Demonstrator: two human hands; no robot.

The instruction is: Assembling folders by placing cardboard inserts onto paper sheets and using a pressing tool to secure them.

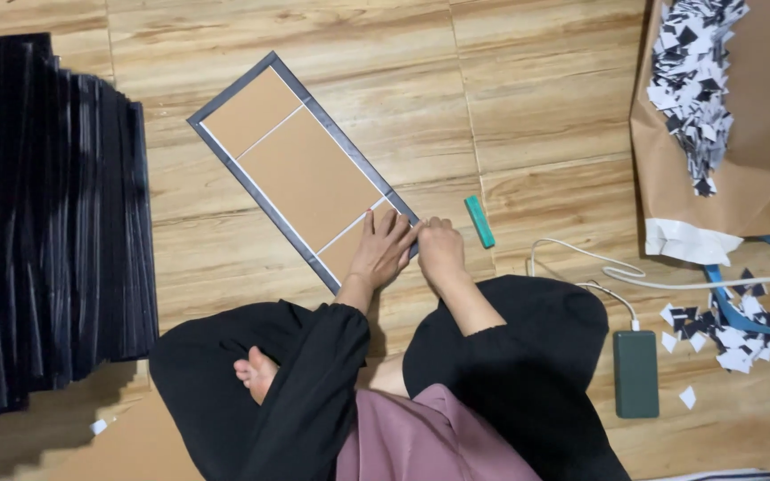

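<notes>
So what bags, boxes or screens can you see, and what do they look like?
Paper bag: top right on the floor, brown with a white folded edge, holding black and white paper scraps.
Power bank: right of the person's knee, dark green slab with a white cable plugged in; no lit screen.
Board cover: under both hands, the left hand and right hand pressing its near end; brown panels, grey border.
No labels or signs visible.
</notes>
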